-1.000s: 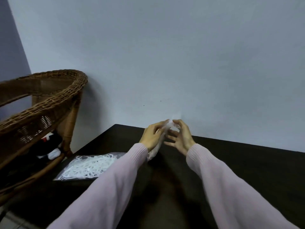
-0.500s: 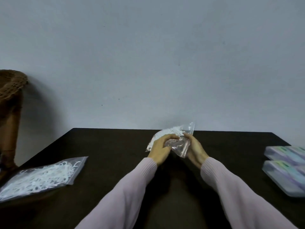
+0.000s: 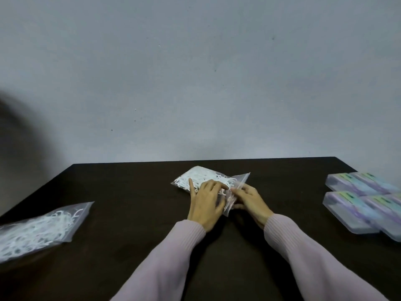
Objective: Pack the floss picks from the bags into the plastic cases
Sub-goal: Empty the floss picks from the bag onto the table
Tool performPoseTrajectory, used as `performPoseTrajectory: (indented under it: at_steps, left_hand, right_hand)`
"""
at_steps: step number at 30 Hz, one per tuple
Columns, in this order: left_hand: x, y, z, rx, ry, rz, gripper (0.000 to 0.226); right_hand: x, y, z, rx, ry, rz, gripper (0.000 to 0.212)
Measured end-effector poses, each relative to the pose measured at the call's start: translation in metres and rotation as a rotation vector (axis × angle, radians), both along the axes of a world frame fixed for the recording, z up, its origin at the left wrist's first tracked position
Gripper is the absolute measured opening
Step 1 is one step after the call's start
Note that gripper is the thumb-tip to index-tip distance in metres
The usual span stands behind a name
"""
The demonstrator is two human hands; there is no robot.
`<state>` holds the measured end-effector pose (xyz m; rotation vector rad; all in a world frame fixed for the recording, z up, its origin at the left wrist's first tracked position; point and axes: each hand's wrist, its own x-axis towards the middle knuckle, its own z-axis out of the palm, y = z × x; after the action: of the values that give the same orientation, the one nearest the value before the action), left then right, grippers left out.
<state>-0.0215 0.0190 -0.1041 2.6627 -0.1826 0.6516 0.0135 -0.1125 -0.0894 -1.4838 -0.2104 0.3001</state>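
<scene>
At the far left of the dark table [image 3: 121,213], a clear zip bag of white floss picks [image 3: 41,229] is laid flat, partly cut off by the frame edge and well apart from the hands. Near the middle of the table, close to its far edge, a second zip bag of floss picks [image 3: 208,179] is seen resting on the surface, its zip strip turned toward the right. The near part of this bag is covered by the left hand [image 3: 205,205], whose fingers are curled over the plastic while the thumb is stretched out along the picks. Just beside it, the right hand [image 3: 251,200] is placed at the zip end, and the bag's edge appears to be pinched between thumb and fingertips, though blur makes the exact hold hard to confirm. Both wrists are covered by pale pink sleeves [image 3: 288,233]. At the right edge of the table, a group of clear plastic cases [image 3: 355,203] with pastel inserts is set close together, lids closed, well apart from both bags.
</scene>
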Motion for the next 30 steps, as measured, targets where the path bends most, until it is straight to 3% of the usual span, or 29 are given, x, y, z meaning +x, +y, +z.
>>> performPoseTrajectory:
  at_steps: [5,9,15,18,22,26,30]
  left_hand:
    - [-0.004,0.0,0.006,-0.04,-0.105,-0.102,0.023]
    - [-0.006,0.001,0.009,-0.11,-0.072,-0.118,0.049]
    - [-0.006,0.002,0.008,-0.417,-0.049,-0.201,0.033]
    - [-0.011,-0.001,0.012,-0.599,-0.022,-0.249,0.017]
    - [-0.012,0.001,0.011,-0.701,0.035,-0.271,0.01]
    - [-0.013,-0.001,0.014,-0.655,-0.017,-0.234,0.007]
    - [-0.017,-0.001,0.017,-0.32,-0.065,-0.149,0.012]
  right_hand:
    - [-0.007,-0.004,0.005,0.131,0.016,0.03,0.025]
    - [-0.013,-0.002,0.008,0.199,0.002,0.027,0.026]
    - [-0.014,-0.006,0.005,0.192,-0.064,-0.062,0.025]
    - [-0.015,-0.005,0.002,0.199,-0.07,-0.075,0.014]
    - [-0.015,-0.004,0.003,0.202,-0.081,-0.014,0.003]
    - [-0.015,-0.004,0.001,0.183,-0.111,0.046,0.007]
    - [-0.016,-0.002,0.0,0.101,-0.178,0.082,0.008]
